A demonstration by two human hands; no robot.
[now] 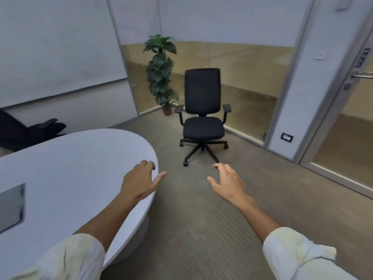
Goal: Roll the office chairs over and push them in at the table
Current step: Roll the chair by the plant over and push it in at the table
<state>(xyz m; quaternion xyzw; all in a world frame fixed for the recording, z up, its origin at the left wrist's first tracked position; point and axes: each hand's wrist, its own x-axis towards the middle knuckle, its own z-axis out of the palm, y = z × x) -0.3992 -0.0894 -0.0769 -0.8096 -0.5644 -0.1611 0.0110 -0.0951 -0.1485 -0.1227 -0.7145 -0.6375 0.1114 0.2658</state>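
A black office chair [203, 116] with armrests stands on the carpet ahead of me, facing me, apart from the table. The white oval table [66, 168] fills the lower left. A second black chair [30, 131] shows partly behind the table's far left side, close to it. My left hand [141, 181] hovers over the table's right end, fingers apart and holding nothing. My right hand [228, 181] reaches forward over the floor, fingers spread and empty, well short of the chair's wheeled base.
A potted plant [161, 71] stands in the far corner left of the chair. Glass partitions run behind the chair, and a glass door [343, 122] with a handle is on the right. A grey cable hatch [12, 207] sits in the tabletop. Carpet lies open between me and the chair.
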